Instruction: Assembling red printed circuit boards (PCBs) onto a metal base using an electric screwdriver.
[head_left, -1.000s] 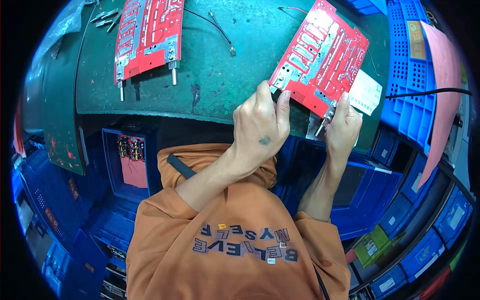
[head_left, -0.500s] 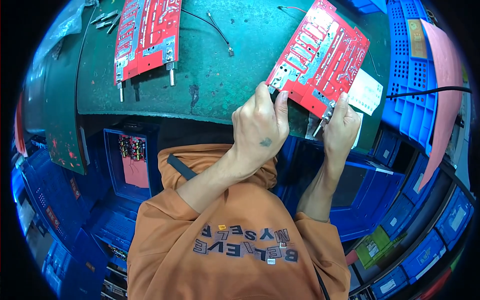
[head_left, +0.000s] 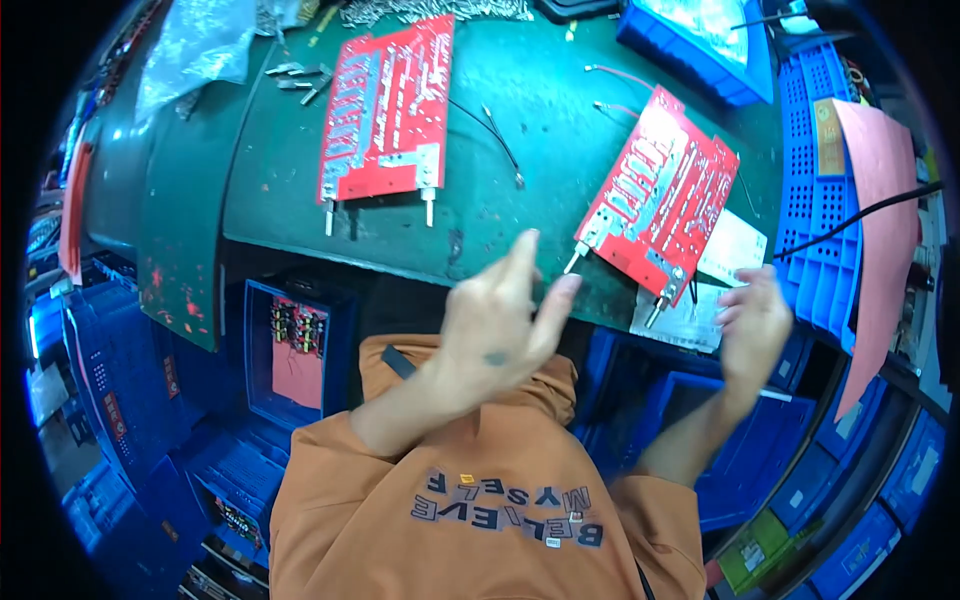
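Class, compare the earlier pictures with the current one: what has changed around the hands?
The left hand and right hand have released the red board on the right and spread apart, leftward and rightward. The view has shifted too. The other red board still lies on the green table.

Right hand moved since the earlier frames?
Yes: the right hand moved rightward, off the right-hand red circuit board, toward the blue perforated crate.

Orange top (head_left: 480,555), loose sleeves (head_left: 655,510); dark lettering (head_left: 508,518) across front.
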